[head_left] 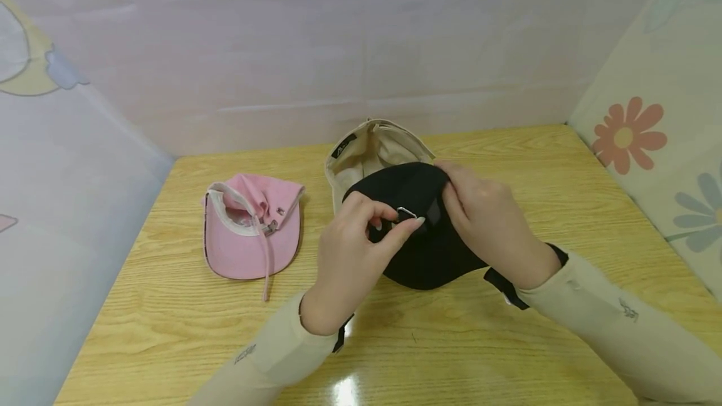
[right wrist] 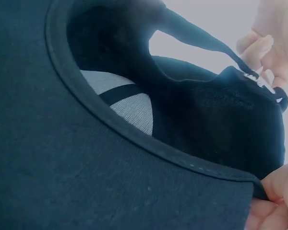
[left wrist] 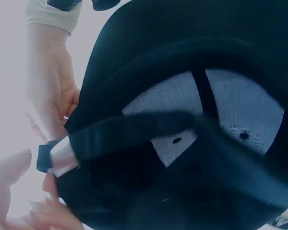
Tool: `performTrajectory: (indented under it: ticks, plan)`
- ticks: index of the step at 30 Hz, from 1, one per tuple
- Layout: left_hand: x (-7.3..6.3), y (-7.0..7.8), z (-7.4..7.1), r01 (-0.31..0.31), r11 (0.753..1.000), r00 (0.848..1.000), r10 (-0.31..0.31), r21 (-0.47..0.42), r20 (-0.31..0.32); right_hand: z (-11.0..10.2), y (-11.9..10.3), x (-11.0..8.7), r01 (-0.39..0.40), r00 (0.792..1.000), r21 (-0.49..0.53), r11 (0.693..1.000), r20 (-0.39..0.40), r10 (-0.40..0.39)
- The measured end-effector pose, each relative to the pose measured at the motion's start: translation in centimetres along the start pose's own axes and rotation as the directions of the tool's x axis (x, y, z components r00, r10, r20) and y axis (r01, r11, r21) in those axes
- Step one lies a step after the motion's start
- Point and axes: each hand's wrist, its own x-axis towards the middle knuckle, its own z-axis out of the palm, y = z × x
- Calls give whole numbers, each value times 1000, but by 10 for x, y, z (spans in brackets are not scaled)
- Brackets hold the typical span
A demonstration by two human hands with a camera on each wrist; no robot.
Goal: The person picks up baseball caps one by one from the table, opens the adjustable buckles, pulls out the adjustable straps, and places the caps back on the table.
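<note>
A black baseball cap is held up over the table, its mesh-lined inside showing in the left wrist view. My left hand has thumb and forefinger at the metal buckle of the cap's back strap, pinching there. The buckle also shows in the right wrist view beside the left fingers. My right hand grips the cap's edge, thumb on one side; in the right wrist view its fingers hold the brim's corner.
Behind the black cap lies a beige cap, inside facing me and partly covered. To the left, a pink cap rests on the wooden table with its strap hanging loose. Fabric-covered walls border the table at the back and sides.
</note>
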Motion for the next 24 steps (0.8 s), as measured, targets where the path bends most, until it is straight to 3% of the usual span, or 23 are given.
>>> performTrajectory:
  ticks: [5, 14, 18, 24]
  plan:
    - [0, 1, 2, 17, 998, 1000, -17, 59, 9, 1, -2, 0, 24, 1000, -2, 1000, -2, -24]
    - [-5, -5, -1, -13, 993, 999, 18, -121, 39, 0, 1, -1, -2, 1000, 9, 1000, 17, 2]
    - [-8, -8, -2, -28, 989, 999, 34, -146, 38, 1, 2, -1, 5, 1000, 8, 1000, 10, -5]
    - [-7, -2, -2, 66, 996, 996, -62, -64, 62, 2, -1, -2, 29, 1000, -7, 1000, 6, -29]
